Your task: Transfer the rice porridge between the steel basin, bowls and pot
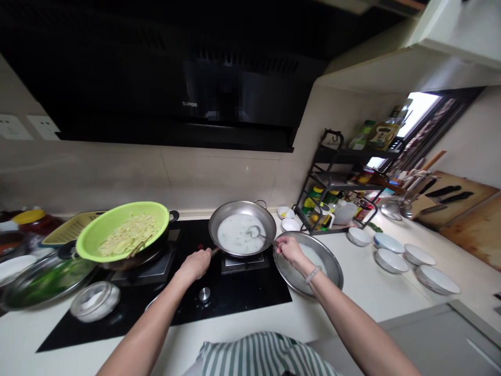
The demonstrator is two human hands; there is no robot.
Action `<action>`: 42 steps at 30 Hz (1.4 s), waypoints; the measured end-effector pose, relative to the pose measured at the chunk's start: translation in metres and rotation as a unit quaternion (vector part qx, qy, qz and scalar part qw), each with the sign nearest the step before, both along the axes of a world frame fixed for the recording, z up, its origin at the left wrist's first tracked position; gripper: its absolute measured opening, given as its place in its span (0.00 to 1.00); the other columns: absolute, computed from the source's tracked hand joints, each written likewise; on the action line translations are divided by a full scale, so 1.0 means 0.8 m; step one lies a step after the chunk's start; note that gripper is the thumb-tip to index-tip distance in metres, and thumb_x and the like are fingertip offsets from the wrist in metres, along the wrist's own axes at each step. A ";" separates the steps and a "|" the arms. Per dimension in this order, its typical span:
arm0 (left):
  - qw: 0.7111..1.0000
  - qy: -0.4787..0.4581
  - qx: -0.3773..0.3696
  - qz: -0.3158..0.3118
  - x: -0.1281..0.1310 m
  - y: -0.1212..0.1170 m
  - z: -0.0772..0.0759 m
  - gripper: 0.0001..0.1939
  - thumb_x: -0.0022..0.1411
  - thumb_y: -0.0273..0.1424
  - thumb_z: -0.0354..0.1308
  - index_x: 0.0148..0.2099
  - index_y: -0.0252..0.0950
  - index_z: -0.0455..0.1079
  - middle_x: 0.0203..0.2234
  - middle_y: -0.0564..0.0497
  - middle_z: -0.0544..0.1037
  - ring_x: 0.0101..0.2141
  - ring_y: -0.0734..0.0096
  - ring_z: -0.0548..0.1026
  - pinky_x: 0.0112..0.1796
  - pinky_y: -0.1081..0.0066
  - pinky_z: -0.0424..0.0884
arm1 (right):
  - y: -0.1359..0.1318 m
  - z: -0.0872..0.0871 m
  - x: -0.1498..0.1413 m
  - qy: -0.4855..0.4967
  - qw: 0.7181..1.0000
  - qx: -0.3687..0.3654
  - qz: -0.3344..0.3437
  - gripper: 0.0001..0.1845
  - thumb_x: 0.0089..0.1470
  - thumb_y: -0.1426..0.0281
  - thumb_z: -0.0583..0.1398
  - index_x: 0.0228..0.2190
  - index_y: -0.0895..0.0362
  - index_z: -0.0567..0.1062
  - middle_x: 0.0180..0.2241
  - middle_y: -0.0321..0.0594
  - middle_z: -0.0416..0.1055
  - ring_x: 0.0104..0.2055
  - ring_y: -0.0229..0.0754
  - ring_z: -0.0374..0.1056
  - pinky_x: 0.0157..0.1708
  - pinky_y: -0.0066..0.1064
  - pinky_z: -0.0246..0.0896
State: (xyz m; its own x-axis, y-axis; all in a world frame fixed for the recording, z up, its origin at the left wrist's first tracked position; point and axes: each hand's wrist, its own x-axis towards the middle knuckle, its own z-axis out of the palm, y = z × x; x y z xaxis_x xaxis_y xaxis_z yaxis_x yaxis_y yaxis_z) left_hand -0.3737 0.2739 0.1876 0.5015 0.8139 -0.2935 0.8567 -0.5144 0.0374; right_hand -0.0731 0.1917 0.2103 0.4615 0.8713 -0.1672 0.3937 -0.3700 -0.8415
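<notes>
A metal wok (216, 223) with milky white liquid in it sits on the right burner of the black cooktop. My left hand (198, 262) is closed around the wok's handle (215, 252). In my right hand (290, 248) is the handle of a metal ladle (254, 231), whose bowl dips into the white liquid. Under my right forearm, partly hidden by it, stands a wide metal basin (337, 269) that also holds whitish liquid. A bracelet circles my right wrist.
On the left, a green basin (88, 245) of pale shredded food rests over a dark pan. A lidded glass jar (96, 301) stands in front. Several white bowls (391, 261) sit at right, near a black spice rack (332, 180). A range hood (176, 120) hangs above.
</notes>
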 end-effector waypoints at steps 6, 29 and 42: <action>1.000 -0.003 -0.005 0.002 -0.001 0.001 0.001 0.16 0.61 0.22 0.45 0.51 0.30 0.65 0.42 0.33 0.76 0.43 0.52 0.77 0.39 0.61 0.72 | -0.020 0.018 0.006 0.112 0.993 -0.008 -0.029 0.09 0.48 0.80 0.51 0.28 0.58 0.69 0.14 0.31 0.63 0.13 0.30 0.49 0.14 0.22 0.41; 1.000 0.023 0.001 0.001 0.000 -0.001 0.002 0.17 0.60 0.24 0.48 0.52 0.31 0.64 0.43 0.34 0.76 0.45 0.53 0.76 0.40 0.63 0.72 | -0.054 0.035 0.031 0.202 0.977 0.010 -0.062 0.09 0.45 0.81 0.52 0.27 0.60 0.71 0.13 0.31 0.63 0.12 0.29 0.49 0.11 0.21 0.40; 1.000 0.013 0.004 0.000 -0.003 0.000 -0.001 0.17 0.60 0.24 0.47 0.52 0.31 0.64 0.43 0.35 0.76 0.45 0.54 0.76 0.40 0.64 0.71 | -0.061 0.036 0.034 0.216 0.974 0.011 -0.072 0.09 0.45 0.80 0.53 0.28 0.60 0.72 0.13 0.31 0.64 0.11 0.29 0.50 0.11 0.21 0.41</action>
State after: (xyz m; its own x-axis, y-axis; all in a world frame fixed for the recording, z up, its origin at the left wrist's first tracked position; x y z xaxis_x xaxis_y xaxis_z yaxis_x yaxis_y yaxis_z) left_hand -0.3757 0.2737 0.1866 0.4932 0.8168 -0.2992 0.8577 -0.5140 0.0106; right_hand -0.0455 0.1426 0.2393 0.4691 0.8086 -0.3551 -0.0540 -0.3750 -0.9254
